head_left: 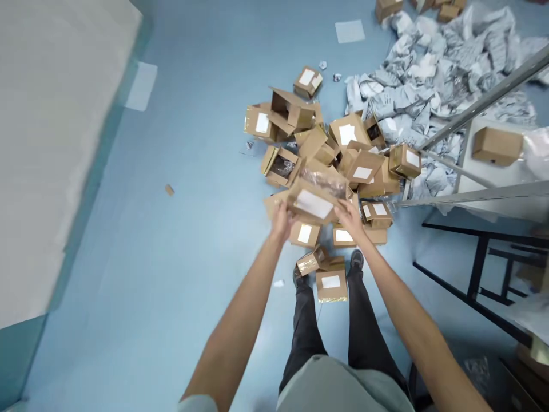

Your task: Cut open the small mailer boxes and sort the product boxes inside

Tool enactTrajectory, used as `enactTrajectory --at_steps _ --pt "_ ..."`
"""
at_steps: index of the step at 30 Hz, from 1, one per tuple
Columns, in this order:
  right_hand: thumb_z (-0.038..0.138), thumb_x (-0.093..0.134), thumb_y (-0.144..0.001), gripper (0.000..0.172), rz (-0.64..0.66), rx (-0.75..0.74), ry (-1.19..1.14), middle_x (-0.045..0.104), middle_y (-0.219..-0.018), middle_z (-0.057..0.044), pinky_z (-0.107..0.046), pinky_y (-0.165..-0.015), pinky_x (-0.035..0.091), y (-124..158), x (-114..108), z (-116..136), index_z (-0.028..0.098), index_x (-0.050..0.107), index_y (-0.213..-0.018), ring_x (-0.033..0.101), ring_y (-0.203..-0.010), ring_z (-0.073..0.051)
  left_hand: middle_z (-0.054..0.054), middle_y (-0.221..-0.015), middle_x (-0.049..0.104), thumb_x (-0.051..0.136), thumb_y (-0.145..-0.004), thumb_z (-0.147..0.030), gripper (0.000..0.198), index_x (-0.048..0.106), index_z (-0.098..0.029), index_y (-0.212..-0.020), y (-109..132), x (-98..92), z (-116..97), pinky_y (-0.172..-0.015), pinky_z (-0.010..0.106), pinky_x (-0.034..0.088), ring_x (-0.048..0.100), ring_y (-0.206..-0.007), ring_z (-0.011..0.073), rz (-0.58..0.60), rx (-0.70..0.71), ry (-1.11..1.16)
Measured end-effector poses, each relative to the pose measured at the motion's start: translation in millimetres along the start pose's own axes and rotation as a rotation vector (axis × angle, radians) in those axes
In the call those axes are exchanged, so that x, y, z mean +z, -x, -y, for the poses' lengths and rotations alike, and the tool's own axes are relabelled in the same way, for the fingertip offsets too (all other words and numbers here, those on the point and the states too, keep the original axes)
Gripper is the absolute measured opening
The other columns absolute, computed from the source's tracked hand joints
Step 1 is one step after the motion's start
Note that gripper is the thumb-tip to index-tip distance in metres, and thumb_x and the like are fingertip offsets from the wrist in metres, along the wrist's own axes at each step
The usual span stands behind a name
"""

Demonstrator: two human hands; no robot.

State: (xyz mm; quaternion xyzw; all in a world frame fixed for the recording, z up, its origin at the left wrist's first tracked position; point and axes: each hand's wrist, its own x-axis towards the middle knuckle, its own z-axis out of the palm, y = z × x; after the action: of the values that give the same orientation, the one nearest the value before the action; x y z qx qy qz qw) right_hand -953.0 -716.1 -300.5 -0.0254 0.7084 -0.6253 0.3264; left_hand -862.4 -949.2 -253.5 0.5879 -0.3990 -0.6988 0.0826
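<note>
Between my two hands is a brown cardboard box (pixel 319 191) with a white label on its near side and clear plastic wrap showing at its top. My left hand (pixel 282 222) grips its left end, and my right hand (pixel 349 220) has hold of its right end. Beneath and beyond it lies a heap of cardboard boxes (pixel 368 166), several with flaps open and white labels. By my feet, a labelled box (pixel 331 284) and a smaller taped box (pixel 311 262) rest on the floor.
Crumpled grey plastic mailer bags (pixel 454 68) pile up at the upper right. A metal-framed rack (pixel 489 194) holds a closed box (pixel 497 146); a black frame (pixel 480 269) stands below it. A pale panel (pixel 55 143) runs along the left, and paper sheets (pixel 349 31) lie on the blue floor.
</note>
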Motion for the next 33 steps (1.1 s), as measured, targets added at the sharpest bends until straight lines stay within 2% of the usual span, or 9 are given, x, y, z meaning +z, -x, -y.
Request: enactTrajectory --at_steps 5,7,9,11,14,18,21,28,33 --pt "0.092 0.075 -0.084 0.124 0.06 -0.111 -0.187 0.038 -0.187 -0.013 -0.047 -0.134 0.045 -77.8 35.1 172.3 0.025 0.038 -0.181 0.043 -0.17 -0.032 0.013 -0.154 0.067 0.07 -0.105 -0.045 0.038 0.063 -0.029 -0.139 33.5 26.8 -194.8 -0.115 0.032 0.061 0.075 -0.13 0.0215 0.121 0.271 0.27" --pt "0.087 0.074 -0.088 0.111 0.063 -0.123 -0.184 0.049 -0.181 -0.013 -0.049 -0.132 0.048 -64.2 45.8 219.5 0.028 0.044 -0.177 0.049 -0.166 -0.03 0.014 -0.153 0.069 0.071 -0.104 -0.044 0.04 0.064 -0.027 -0.14 74.2 17.8 -233.0 -0.118 0.036 0.059 0.075 -0.129 0.0228 0.182 0.347 0.226" --pt "0.08 0.075 -0.092 0.086 0.106 -0.111 -0.182 0.068 -0.163 -0.012 -0.05 -0.126 0.054 -22.6 51.2 241.9 0.028 0.065 -0.16 0.065 -0.149 -0.029 0.015 -0.145 0.074 0.073 -0.102 -0.041 0.038 0.068 -0.023 -0.134 123.2 2.0 -234.5 -0.118 0.04 0.059 0.077 -0.123 0.023 0.265 0.385 0.135" --pt "0.074 0.08 -0.09 0.063 0.154 -0.05 -0.173 0.082 -0.135 -0.011 -0.049 -0.115 0.061 41.9 52.0 238.9 0.025 0.081 -0.129 0.078 -0.125 -0.026 0.014 -0.133 0.079 0.078 -0.096 -0.039 0.036 0.071 -0.021 -0.127 172.6 -17.4 -202.9 -0.115 0.042 0.059 0.078 -0.111 0.0218 0.308 0.348 0.036" --pt "0.076 0.091 -0.076 0.06 0.114 0.108 -0.132 0.085 -0.103 -0.008 -0.052 -0.101 0.066 166.8 52.7 198.3 0.022 0.082 -0.102 0.081 -0.098 -0.026 0.013 -0.116 0.082 0.092 -0.078 -0.032 0.04 0.075 -0.019 -0.112 237.0 -51.5 -120.6 -0.108 0.043 0.059 0.078 -0.098 0.023 0.35 0.183 -0.131" --pt "0.087 0.093 -0.062 0.075 -0.012 0.244 -0.241 0.085 -0.102 -0.007 -0.052 -0.098 0.064 342.9 67.6 124.0 0.024 0.083 -0.101 0.081 -0.09 -0.029 0.014 -0.11 0.083 0.097 -0.062 -0.029 0.046 0.079 -0.019 -0.104 299.5 -103.4 -21.7 -0.099 0.045 0.059 0.078 -0.099 0.0294 0.623 0.014 -0.378" --pt "0.086 0.092 -0.063 0.078 -0.209 0.331 -0.318 0.085 -0.106 -0.01 -0.05 -0.098 0.061 450.4 83.4 86.6 0.023 0.083 -0.107 0.082 -0.095 -0.031 0.014 -0.114 0.084 0.091 -0.058 -0.023 0.052 0.082 -0.02 -0.109 331.8 -135.8 13.0 -0.096 0.043 0.059 0.078 -0.104 0.0307 0.838 -0.031 -0.57" --pt "0.081 0.094 -0.055 0.081 -0.801 0.277 -0.512 0.082 -0.093 -0.008 -0.042 -0.089 0.058 602.3 95.9 67.8 0.02 0.08 -0.105 0.079 -0.089 -0.027 0.015 -0.114 0.084 0.082 -0.051 -0.029 0.063 0.081 -0.021 -0.114 391.3 -152.0 62.4 -0.094 0.038 0.058 0.077 -0.111 0.0308 1.127 0.0 -0.799" --pt "0.095 0.09 -0.056 0.092 -1.068 0.09 -0.644 0.086 -0.113 -0.015 -0.047 -0.095 0.059 693.8 93.6 64.3 0.022 0.082 -0.11 0.083 -0.099 -0.032 0.015 -0.114 0.082 0.083 -0.049 -0.035 0.065 0.081 -0.022 -0.113 473.9 -153.5 128.8 -0.093 0.037 0.058 0.077 -0.118 0.0328 1.322 -0.008 -0.956"
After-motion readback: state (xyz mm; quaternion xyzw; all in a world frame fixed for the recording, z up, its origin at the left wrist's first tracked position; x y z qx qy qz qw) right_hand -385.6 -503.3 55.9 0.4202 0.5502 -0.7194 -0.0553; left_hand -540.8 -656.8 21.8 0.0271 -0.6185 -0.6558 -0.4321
